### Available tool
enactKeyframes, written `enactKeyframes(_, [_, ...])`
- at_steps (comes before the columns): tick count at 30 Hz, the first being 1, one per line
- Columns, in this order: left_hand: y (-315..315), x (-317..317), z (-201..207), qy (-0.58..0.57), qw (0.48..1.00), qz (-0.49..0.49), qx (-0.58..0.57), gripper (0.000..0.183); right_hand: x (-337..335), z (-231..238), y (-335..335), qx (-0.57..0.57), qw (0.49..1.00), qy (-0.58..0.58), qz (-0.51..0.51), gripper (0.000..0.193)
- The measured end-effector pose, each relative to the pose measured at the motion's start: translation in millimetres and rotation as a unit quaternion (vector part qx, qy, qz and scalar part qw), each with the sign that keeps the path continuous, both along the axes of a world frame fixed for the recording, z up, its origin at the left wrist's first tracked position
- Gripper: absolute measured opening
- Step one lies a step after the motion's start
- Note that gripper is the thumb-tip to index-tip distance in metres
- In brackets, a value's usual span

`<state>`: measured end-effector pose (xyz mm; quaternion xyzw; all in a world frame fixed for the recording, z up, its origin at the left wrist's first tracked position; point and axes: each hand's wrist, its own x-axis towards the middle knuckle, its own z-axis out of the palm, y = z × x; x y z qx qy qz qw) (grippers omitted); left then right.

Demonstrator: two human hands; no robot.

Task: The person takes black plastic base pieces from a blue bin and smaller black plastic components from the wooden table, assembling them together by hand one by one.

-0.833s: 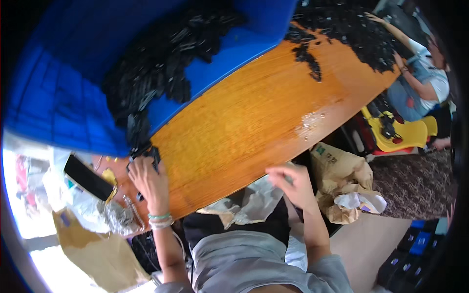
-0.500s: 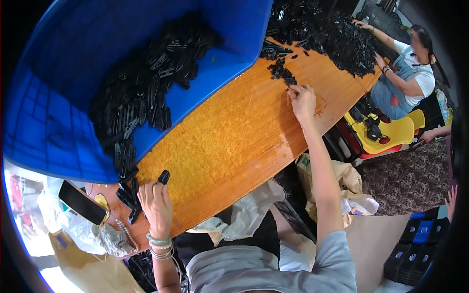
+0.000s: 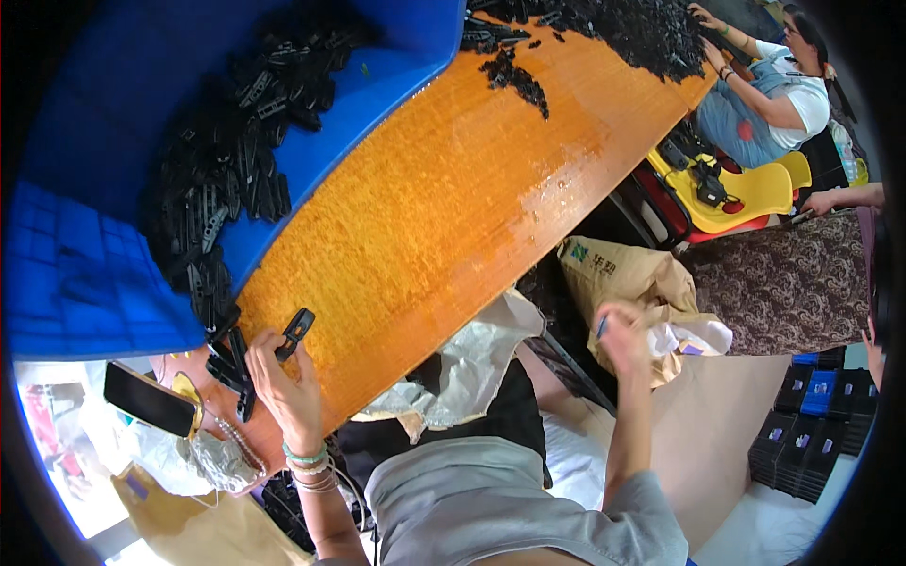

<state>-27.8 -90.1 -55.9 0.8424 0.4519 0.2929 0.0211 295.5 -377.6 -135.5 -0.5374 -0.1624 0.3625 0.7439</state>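
Observation:
Over the table's near left corner, my left hand (image 3: 283,385) is closed on a long black plastic part (image 3: 298,328) with a slot in it; the part tilts upward. Beside that hand, several similar black parts (image 3: 226,363) lie at the lip of the big blue tub (image 3: 363,113). My right hand (image 3: 625,341) is in front of the brown paper sack (image 3: 604,269), off the table's edge. It is blurred by motion, with its fingers curled in, and a small bluish piece shows at the fingertips, too smeared to name.
Black parts (image 3: 203,208) fill the tub's middle. Small black pieces (image 3: 514,80) and a large dark heap (image 3: 651,38) lie on the wooden table (image 3: 415,226). A phone (image 3: 151,400) stands at left. Another person (image 3: 774,94) works beyond the yellow chair (image 3: 746,193); stacked black boxes (image 3: 802,434) stand lower right.
My right hand has drawn back from the small black pieces to the sack, toward me. My left hand has turned, raising the black part. The whole view has shifted.

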Motion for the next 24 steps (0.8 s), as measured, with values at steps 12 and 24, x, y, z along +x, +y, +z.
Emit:
enactKeyframes(12, [-56.1,47.0,17.7,-0.401,0.7,-0.185,-0.561,0.027,-72.2,46.8,58.8,0.023,0.998,-0.051,-0.026,0.015])
enactKeyframes(24, [-86.6,77.9,23.8,-0.321,0.693,-0.288,-0.578,0.027,-123.5,97.7,91.6,0.085,0.98,-0.18,0.018,0.015])
